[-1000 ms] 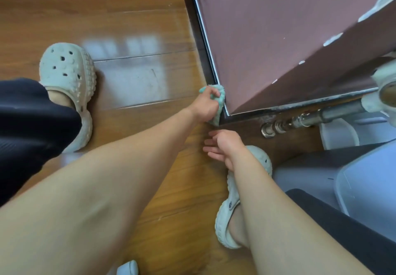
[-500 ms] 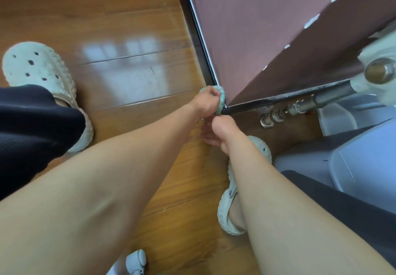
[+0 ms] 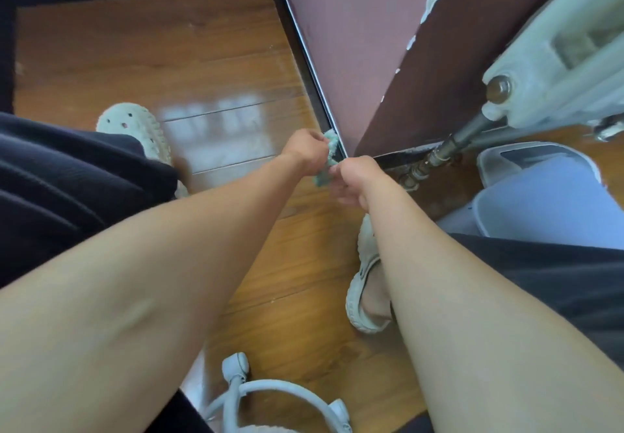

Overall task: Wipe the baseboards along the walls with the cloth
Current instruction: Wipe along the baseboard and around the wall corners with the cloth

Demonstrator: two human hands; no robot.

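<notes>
Two hands on cloth (image 3: 331,138): left hand (image 3: 305,150) bunches top, right hand (image 3: 354,179) pinches tail. Soft, light, prob. floppy; grip mid-wad.

Both bare arms stretch forward. The left hand (image 3: 305,152) grips the cloth (image 3: 330,139). The right hand (image 3: 354,179), fingers curled, touches the cloth's lower end; whether it grips is unclear.

No text, label, brand name, number or sign is legible on any surface in this view.
</notes>
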